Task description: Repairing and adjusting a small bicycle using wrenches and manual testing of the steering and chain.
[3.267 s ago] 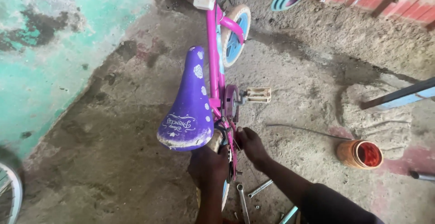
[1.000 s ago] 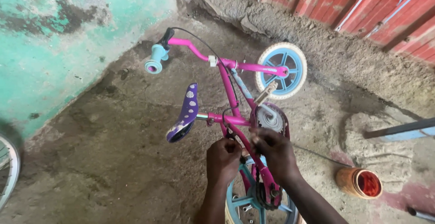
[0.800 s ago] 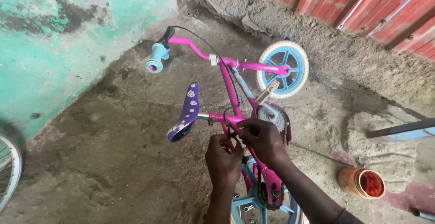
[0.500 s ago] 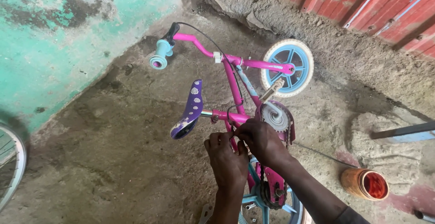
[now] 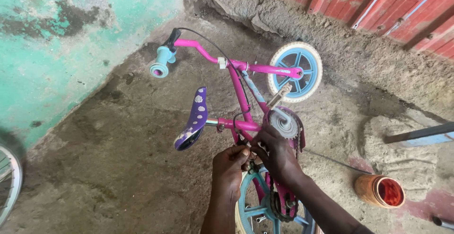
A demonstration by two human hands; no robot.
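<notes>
Teal wall (image 5: 52,49), paint flaking, fills the upper left of the frame; red corrugated sheeting (image 5: 378,7) runs along the upper right above a rough mortar footing. Concrete floor (image 5: 109,167), dusty and patched, takes up the rest.

Small pink bicycle (image 5: 246,101) at centre frame, tipped over on the floor, front end toward the top. Pink handlebar crosses the upper middle, with a pale blue grip (image 5: 161,62) at its left end. Front wheel (image 5: 295,72), blue spokes and white tyre, right of centre near the footing. Rear wheel (image 5: 265,210), same colours, at the bottom centre, partly behind the arms. Purple saddle (image 5: 193,120) with pale spots points left of centre. Grey chainguard disc (image 5: 284,123) sits just right of the frame tube.

Both hands meet at the frame just below the seat post, centre-bottom. Left hand (image 5: 231,167): fingers curled, tips pressed together on a small part at the frame; what it pinches I cannot tell. Right hand (image 5: 276,151): fingers bent over the same spot, touching the frame beside the chainguard disc.

Rusty orange can (image 5: 380,191), lying on its side, lower right. Part of another wheel rim (image 5: 9,182) at the lower left edge.
</notes>
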